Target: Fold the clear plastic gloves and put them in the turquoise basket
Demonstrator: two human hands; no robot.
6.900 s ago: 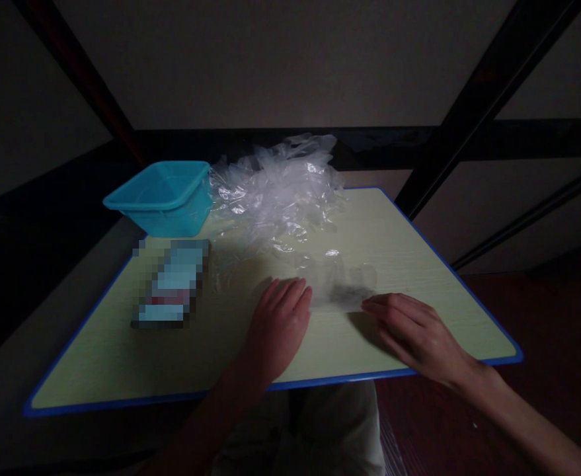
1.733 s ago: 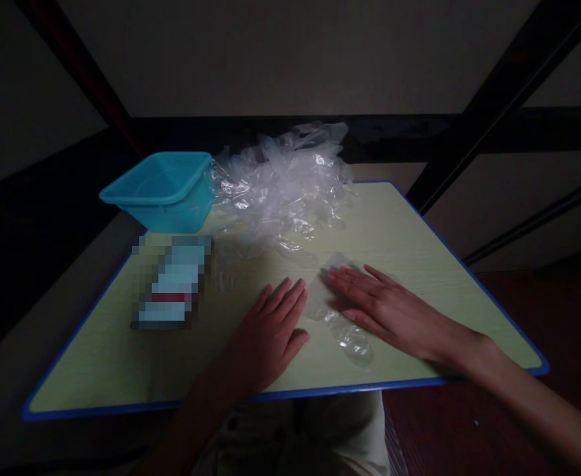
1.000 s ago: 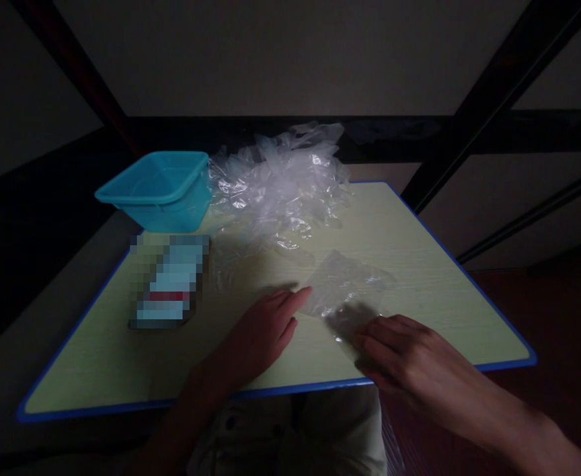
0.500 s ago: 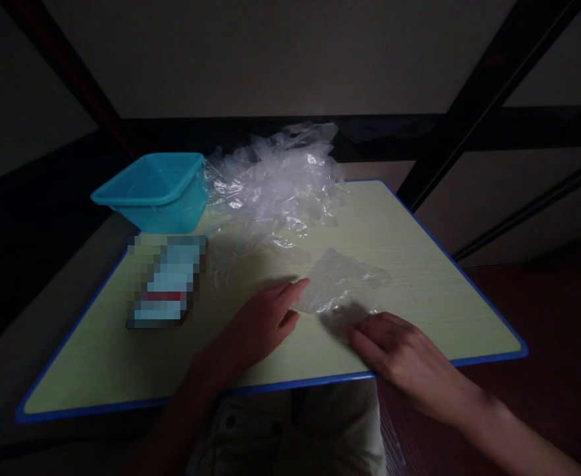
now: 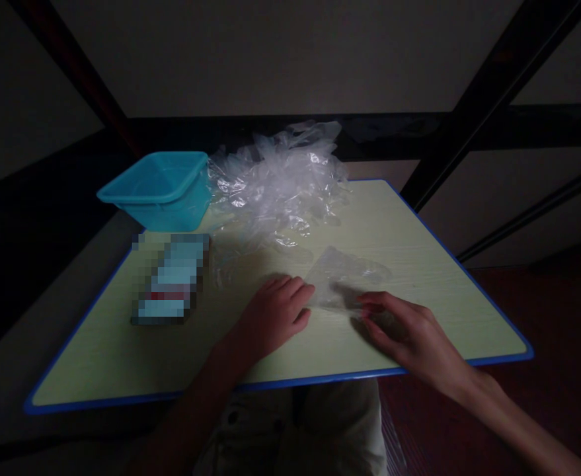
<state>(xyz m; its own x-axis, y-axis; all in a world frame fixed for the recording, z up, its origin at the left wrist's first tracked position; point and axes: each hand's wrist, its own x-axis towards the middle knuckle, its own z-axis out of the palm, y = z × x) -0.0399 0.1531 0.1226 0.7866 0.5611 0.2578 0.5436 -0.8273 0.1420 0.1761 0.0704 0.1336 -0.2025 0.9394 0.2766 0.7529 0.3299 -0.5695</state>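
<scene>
A thin clear plastic glove [image 5: 337, 277] lies spread on the table in front of me. My left hand [image 5: 277, 314] rests palm down at its left edge, fingers loosely extended and touching the film. At the near right edge of the glove, my right hand [image 5: 409, 330] has its thumb and fingertips brought together in a pinch on the film. Beyond both hands sits a heap of crumpled clear plastic gloves [image 5: 280, 178], some trailing forward over the table.
A turquoise plastic basin [image 5: 171, 215] stands at the back left, against the heap. Nearer on the left lies a phone [image 5: 174, 277], its screen blurred out. The pale table [image 5: 443, 311] has a blue rim; a wall is behind it.
My right hand has lifted slightly and turned, its thumb and fingers now pinching at the glove's edge. My left hand has shifted a little to the right, its fingers more bent.
</scene>
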